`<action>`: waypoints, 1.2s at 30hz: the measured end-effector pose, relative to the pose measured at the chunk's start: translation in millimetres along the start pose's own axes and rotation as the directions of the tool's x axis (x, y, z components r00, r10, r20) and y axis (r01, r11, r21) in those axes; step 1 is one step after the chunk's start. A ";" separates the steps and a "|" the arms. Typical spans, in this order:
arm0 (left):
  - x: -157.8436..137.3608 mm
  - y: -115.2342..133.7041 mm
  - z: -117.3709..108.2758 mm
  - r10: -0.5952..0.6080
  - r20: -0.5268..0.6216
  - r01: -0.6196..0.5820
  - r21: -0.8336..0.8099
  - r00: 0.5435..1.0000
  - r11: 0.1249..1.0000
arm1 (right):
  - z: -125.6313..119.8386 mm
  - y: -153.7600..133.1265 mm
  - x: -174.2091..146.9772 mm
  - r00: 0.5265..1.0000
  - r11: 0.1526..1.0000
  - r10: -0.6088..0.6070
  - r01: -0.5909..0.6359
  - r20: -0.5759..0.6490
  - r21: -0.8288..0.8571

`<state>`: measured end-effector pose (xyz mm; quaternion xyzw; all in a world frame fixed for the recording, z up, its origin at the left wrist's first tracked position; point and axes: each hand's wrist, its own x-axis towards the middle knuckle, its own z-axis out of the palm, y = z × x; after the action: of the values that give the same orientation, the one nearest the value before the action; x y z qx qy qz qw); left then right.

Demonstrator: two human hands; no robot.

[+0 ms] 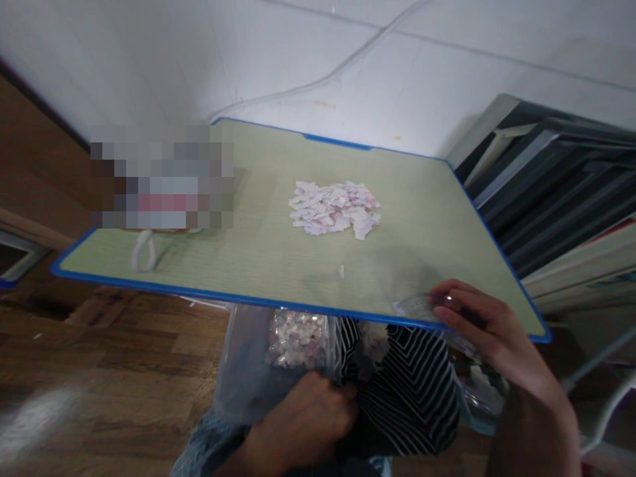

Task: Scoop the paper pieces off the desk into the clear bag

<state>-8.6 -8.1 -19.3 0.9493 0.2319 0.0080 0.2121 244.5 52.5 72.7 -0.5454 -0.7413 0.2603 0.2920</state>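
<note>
**Bag held below the table edge**

Here the left hand (303, 414) grips a clear plastic bag of paper scraps (293, 344) under the table (437, 218); the right hand (477, 324) pinches its rim at the edge. The scrap pile (334, 209) lies mid-table; a slack bag mouth could spill pieces.

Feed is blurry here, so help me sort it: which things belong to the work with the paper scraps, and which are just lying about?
In use:
left hand gripping clear plastic bag of scraps
right hand on table edge, over a clear plastic piece
pile of torn paper scraps
green table

Lying about:
white cord loop
stacked boards by the wall
single stray scrap
</note>
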 end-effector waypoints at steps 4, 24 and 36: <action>-1.2 0.5 2.1 0.010 -0.012 -0.010 0.002 1.000 1.000 | -11.7 13.2 -3.6 0.998 0.999 0.032 -0.029 -0.062 0.039; 2.0 0.3 -4.0 -0.012 0.031 0.012 -0.003 0.999 1.000 | -13.4 18.2 5.8 0.997 0.971 0.032 -0.047 0.069 0.235; -1.2 0.4 3.7 0.002 -0.040 -0.002 -0.014 0.999 1.000 | 52.1 -21.4 48.7 0.979 0.957 0.129 -0.082 -0.155 0.278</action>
<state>-9.1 -10.4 -22.5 0.9477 0.2350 0.0287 0.2142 181.6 90.0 58.9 -0.5598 -0.6408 0.3261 0.4120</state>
